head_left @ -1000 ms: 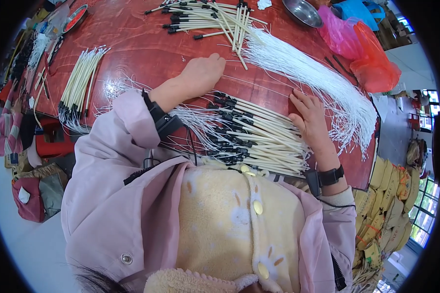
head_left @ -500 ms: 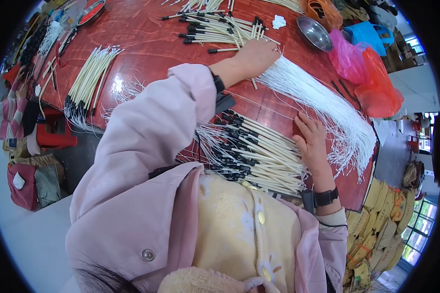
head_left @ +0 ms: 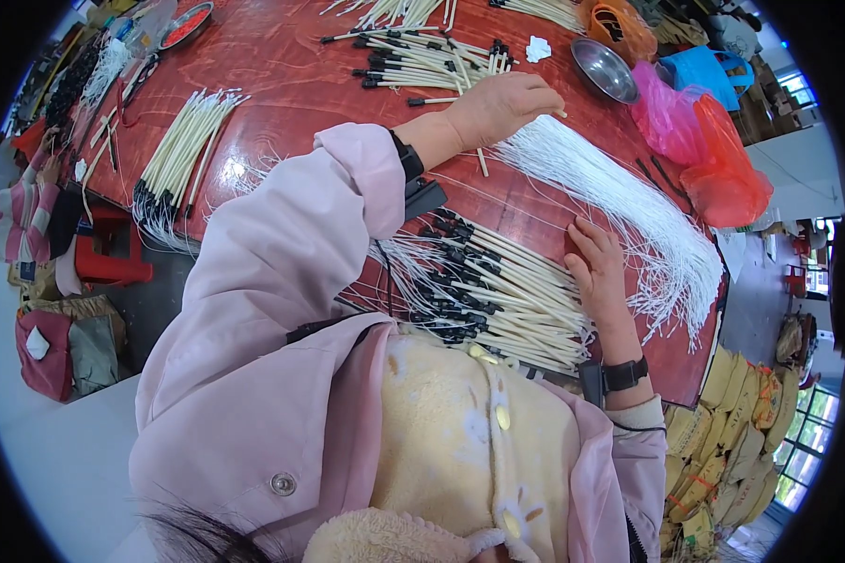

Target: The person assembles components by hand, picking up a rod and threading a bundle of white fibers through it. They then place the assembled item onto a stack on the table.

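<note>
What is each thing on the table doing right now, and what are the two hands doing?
Left hand: stretched forward, fingers curled on a pale stick.
Right hand: flat beside the near sticks.
Near stick pile: lying loose, black tips leftward.
White string bundle: spread out, ends fanned.
Metal bowl: upright.
Pink and red bags: crumpled.

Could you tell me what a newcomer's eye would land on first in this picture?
Probably the long sheaf of white strings fanned across the red table, with the left hand stretched out to its far end. Next, the pile of cream sticks with black tips near the body, the right hand resting beside it.
</note>
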{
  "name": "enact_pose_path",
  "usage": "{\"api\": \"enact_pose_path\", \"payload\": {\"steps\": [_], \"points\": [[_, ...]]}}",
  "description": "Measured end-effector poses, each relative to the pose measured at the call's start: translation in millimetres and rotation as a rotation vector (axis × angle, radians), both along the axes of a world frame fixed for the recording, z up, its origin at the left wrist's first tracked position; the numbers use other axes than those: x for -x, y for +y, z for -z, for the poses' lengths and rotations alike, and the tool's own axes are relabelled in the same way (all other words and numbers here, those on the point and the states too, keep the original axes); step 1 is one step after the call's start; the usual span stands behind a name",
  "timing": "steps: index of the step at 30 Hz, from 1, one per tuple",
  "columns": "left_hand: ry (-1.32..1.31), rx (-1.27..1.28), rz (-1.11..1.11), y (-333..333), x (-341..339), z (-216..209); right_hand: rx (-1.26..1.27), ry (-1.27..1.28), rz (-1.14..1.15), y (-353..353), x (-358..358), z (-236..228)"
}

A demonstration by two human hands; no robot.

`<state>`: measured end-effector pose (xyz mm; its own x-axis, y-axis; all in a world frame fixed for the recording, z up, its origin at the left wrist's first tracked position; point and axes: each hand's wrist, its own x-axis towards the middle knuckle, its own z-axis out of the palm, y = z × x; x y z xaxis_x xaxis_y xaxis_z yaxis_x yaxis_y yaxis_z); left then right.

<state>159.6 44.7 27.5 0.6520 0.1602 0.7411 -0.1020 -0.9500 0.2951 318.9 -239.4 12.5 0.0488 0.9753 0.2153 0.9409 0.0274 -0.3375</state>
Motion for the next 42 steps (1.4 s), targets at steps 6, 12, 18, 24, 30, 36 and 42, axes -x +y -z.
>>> {"api": "enact_pose_path", "payload": {"steps": [6,12,18,24,30,36,42], "points": [[-0.16,0.307,0.037,-25,29,-35,-0.016,0.056,0.006,4,-3,4],[0.26,0.051,-0.101,-16,120,-14,-0.08,0.07,0.026,2,-7,8],[0.494,0.245,-0.272,-23,182,18,-0.059,0.086,0.016,4,-7,9],[0.474,0.272,-0.289,-30,176,29,-0.052,0.057,0.028,3,-4,10],[0.473,0.266,-0.272,-30,167,33,0.021,0.047,0.052,3,-2,4],[0.468,0.226,-0.268,-30,160,34,0.038,0.041,0.065,2,0,2],[0.478,0.003,-0.185,-38,114,40,0.137,-0.082,0.011,7,6,-11]]}}
